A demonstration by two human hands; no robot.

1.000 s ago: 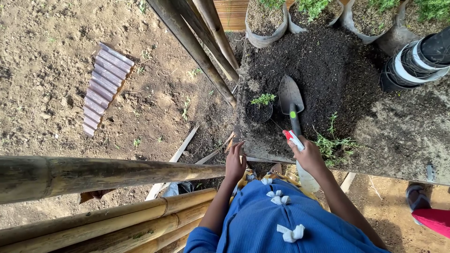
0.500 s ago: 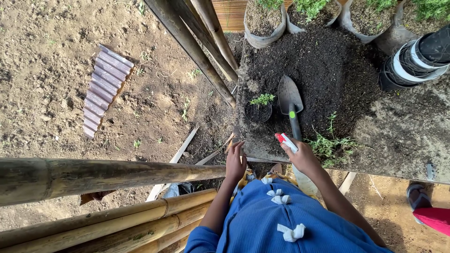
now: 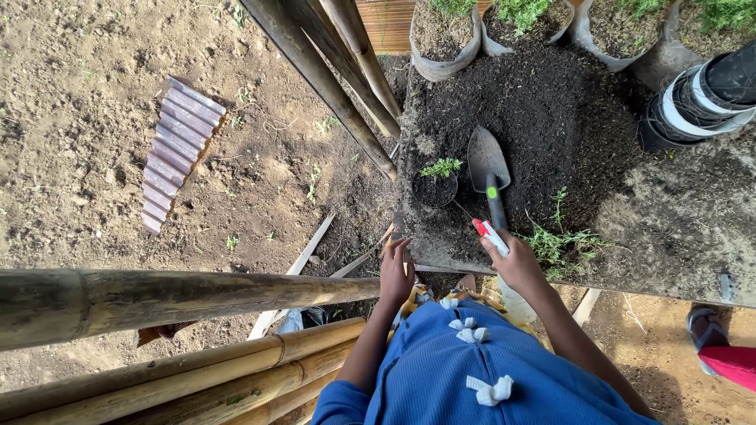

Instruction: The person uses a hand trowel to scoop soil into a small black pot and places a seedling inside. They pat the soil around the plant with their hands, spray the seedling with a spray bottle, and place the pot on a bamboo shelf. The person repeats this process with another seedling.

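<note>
**Spray bottle held at desk edge, seedling pot and trowel beyond**

While the blue garment [image 3: 465,370] with white bows fills the bottom of the head view, both bare arms reach up to the near edge of the soil-covered desk [image 3: 677,228]. Left hand [image 3: 395,275] rests on the desk's front edge, fingers together and laid flat, holding nothing. Right hand [image 3: 520,264] has its fingers clamped on a spray bottle [image 3: 492,236]; the red-and-white nozzle pokes out above the hand toward the soil, and the pale bottle body hangs below the wrist. Just past the nozzle lies a hand trowel [image 3: 488,169], black handle with a green spot, grey blade pointing away, flat on dark soil [image 3: 543,110]. Just left of the blade sits a small black pot [image 3: 435,189] with a green seedling [image 3: 442,166], upright. A loose green sprig [image 3: 563,240] lies right of the right hand. Further back, grow bags [image 3: 445,39] with plants line the far edge; stacked black pots [image 3: 705,94] lie at far right. Bamboo poles [image 3: 173,295] cross the lower left, and more lean at the desk's left corner. A corrugated sheet scrap [image 3: 173,149] lies on bare ground far left. Another person's sandalled foot [image 3: 701,324] shows at lower right.
</note>
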